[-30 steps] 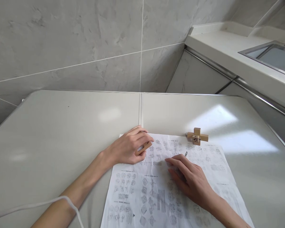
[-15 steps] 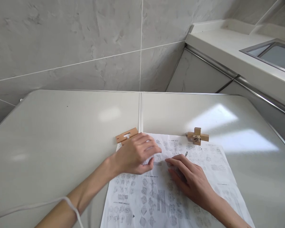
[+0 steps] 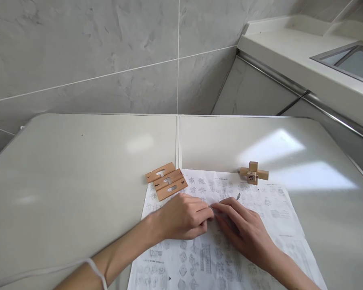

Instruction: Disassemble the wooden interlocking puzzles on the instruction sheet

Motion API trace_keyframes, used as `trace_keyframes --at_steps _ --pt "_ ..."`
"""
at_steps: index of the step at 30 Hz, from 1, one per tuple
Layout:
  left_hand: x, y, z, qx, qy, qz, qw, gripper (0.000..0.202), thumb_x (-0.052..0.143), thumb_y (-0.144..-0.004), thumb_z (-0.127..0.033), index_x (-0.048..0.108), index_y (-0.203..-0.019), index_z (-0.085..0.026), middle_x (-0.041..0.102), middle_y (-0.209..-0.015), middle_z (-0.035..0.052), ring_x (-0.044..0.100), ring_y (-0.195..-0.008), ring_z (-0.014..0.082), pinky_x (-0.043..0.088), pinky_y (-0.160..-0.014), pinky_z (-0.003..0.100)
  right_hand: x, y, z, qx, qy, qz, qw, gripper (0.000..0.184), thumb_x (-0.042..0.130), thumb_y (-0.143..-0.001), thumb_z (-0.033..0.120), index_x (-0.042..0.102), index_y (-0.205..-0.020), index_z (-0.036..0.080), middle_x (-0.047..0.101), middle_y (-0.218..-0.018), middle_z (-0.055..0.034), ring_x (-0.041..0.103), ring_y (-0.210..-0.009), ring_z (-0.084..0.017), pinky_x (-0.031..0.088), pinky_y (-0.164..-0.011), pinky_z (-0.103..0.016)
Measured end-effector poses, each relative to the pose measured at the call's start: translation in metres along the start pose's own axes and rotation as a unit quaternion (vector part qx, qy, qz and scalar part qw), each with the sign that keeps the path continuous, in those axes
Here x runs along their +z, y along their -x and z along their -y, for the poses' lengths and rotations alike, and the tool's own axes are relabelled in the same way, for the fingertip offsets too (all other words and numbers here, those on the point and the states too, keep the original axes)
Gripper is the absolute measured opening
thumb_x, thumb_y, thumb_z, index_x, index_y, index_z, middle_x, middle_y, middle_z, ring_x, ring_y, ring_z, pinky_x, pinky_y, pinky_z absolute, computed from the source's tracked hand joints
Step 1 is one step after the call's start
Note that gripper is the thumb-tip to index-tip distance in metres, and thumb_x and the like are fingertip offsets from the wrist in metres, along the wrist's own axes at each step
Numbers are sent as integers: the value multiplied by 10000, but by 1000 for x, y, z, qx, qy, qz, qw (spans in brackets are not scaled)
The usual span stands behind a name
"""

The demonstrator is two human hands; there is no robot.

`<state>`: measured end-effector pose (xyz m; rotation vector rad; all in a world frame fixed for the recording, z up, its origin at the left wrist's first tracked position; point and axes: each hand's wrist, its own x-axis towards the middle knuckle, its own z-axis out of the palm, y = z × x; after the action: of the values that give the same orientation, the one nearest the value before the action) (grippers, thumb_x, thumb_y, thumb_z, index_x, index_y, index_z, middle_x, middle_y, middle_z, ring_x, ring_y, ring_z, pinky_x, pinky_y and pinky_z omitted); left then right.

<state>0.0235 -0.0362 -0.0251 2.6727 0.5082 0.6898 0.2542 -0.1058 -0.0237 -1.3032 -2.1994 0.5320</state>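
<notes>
My left hand (image 3: 187,217) rests on the printed sheet (image 3: 205,257), its fingers curled in and their tips meeting those of the other hand. Bent over the same spot, my right hand (image 3: 243,227) has its fingers together and thumb tucked beneath. Whatever lies between the fingertips is hidden. Just beyond the left hand are flat wooden pieces (image 3: 169,182) with cut-out slots and dark number marks, side by side on the sheet's upper left corner. A cross-shaped wooden block puzzle (image 3: 253,174) stands at the sheet's top edge, past the right hand.
The white folding table (image 3: 78,181) has a seam down its middle and meets a grey tiled wall (image 3: 93,48). At the right runs a white counter (image 3: 281,44) with a sink (image 3: 351,60). A white cord (image 3: 63,266) crosses my left forearm.
My left hand has moved right and nearer to me, from beside the flat wooden pieces to my right fingertips, and its fingers have closed. My right hand stays almost in place.
</notes>
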Motion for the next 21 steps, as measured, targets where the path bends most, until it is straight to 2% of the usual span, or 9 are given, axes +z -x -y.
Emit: trace_keyframes --at_steps 8,21 --pt "0 -1 3 -24 64 -25 997 174 546 -872 -53 676 -904 -163 682 -699 -29 608 -588 128 424 -519 289 -1 -1 1 4 -16 3 1000 232 494 -1112 163 629 -1294 212 694 -1046 -75 687 -720 -160 535 -603 -282" --pt "-1 -1 2 -47 66 0 997 174 535 -900 -65 664 -921 -181 714 -724 -18 645 -600 141 455 -542 278 -2 -3 2 5 -14 0 1000 230 483 -1110 164 649 -1258 220 699 -1018 -71 682 -688 -154 536 -580 -277"
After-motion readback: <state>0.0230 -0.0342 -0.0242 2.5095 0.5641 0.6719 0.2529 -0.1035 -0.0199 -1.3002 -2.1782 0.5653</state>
